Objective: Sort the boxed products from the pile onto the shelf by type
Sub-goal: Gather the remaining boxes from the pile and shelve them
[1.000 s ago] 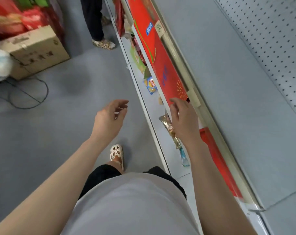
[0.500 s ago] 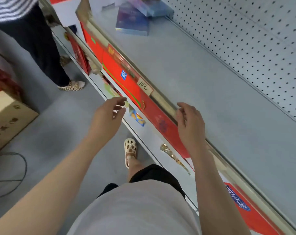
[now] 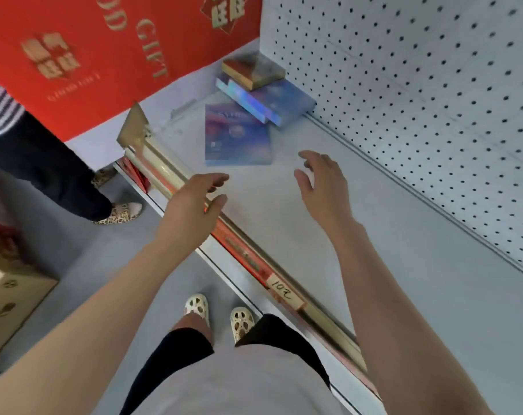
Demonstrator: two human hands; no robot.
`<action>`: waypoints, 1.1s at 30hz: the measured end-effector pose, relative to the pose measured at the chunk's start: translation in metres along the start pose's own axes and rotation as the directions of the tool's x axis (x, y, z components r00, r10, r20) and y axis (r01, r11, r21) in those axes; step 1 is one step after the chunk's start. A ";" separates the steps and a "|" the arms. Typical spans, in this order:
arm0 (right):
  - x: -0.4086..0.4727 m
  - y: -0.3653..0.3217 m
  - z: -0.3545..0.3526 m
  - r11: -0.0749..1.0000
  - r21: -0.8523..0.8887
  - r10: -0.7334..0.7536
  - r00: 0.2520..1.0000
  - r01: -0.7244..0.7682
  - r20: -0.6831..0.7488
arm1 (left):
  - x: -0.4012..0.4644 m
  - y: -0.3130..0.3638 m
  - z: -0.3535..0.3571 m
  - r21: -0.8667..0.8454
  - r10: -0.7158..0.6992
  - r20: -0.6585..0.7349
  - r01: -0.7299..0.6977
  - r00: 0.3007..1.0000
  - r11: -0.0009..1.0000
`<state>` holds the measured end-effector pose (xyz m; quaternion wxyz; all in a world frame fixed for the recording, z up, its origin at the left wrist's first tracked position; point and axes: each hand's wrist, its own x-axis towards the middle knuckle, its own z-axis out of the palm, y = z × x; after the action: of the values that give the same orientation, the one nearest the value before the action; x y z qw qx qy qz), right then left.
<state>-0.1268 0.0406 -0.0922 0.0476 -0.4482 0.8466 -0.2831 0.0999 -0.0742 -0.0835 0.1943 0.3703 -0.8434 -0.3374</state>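
A flat blue-purple box (image 3: 236, 136) lies on the grey shelf (image 3: 374, 235). Behind it, in the shelf's far corner, two blue boxes (image 3: 269, 100) lie stacked with a red-and-gold box (image 3: 252, 70) on top. My left hand (image 3: 194, 202) hovers over the shelf's front rail, fingers relaxed, holding nothing. My right hand (image 3: 320, 181) is above the shelf, just right of the flat box, fingers spread and empty. Neither hand touches a box.
A large red gift box (image 3: 89, 55) stands at the shelf's left end. A white pegboard (image 3: 419, 100) backs the shelf. A price tag (image 3: 281, 292) sits on the gold front rail. Another person's legs (image 3: 59, 175) stand at left; a cardboard carton (image 3: 12, 301) sits on the floor.
The view has swung up and left from the lower shelves to the shelf top. Both hands have risen and reached forward toward the boxes; my right hand left the rail.
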 end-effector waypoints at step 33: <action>0.021 -0.057 0.032 0.922 -0.079 0.368 0.922 -0.379 -0.125 | 0.134 -0.028 0.016 0.340 0.454 0.240 -0.513 0.858 0.788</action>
<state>-0.0865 -0.0145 -0.0852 0.0321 -0.2645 0.9311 -0.2491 0.0174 -0.1827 -0.1040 0.1340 0.1472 -0.9718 -0.1263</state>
